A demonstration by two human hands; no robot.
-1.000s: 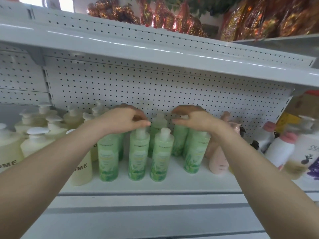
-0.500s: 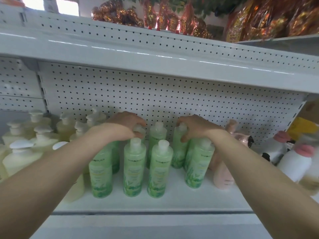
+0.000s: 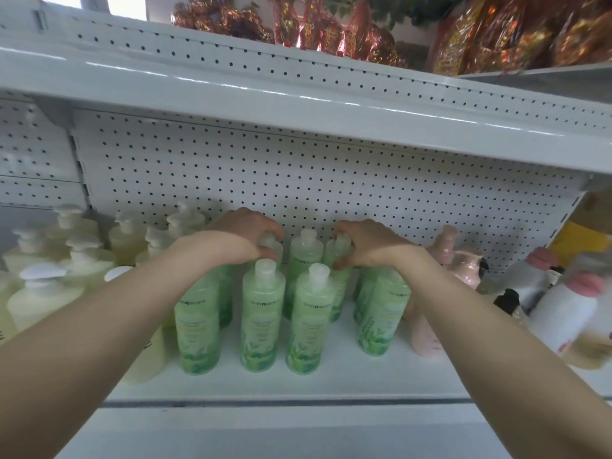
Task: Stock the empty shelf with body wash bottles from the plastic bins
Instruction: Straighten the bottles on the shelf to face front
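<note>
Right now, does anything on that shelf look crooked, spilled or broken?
Nothing stands out. The green bottles stand upright in rows on the shelf, and no spill shows. The far right is too blurred to judge.

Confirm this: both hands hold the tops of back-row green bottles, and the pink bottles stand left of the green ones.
Wrong on one count. The head view shows the pink bottles right of the green bottles; yellow bottles stand on the left. Both the left hand and the right hand do hold tops of back-row green bottles.
</note>
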